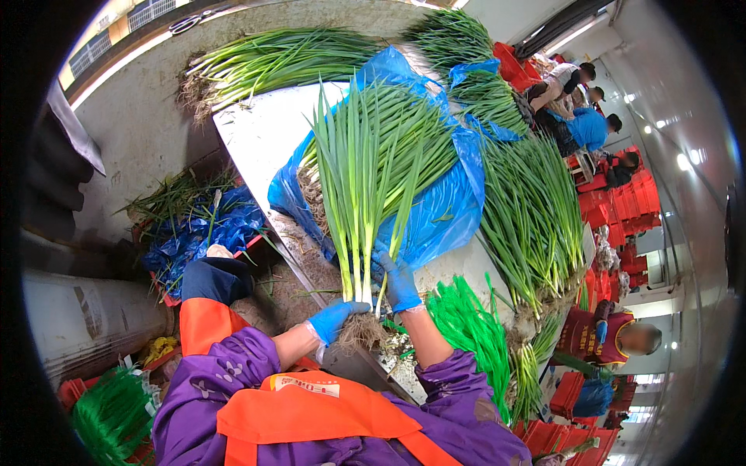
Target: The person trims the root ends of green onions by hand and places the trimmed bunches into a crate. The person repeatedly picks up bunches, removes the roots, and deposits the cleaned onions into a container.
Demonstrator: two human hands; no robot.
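Observation:
My left hand [335,321], in a blue glove, grips a small bunch of green onions [361,233] low on the white stems, just above the brown roots. My right hand [398,283], gloved in blue too, is at the right side of these stems, its fingers around a stalk there. The leaves of the bunch point away from me. Behind it, a pile of green onions [408,134] lies on a blue plastic bag [460,204], spread open on the white table [256,134].
More green onions lie at the back [291,55] and right [524,215]. Green netting [475,332] is by my right forearm. A red crate with blue plastic [204,233] stands left of the table. Several people are at the right, one in a dark red vest [588,335], near stacked red crates [623,201].

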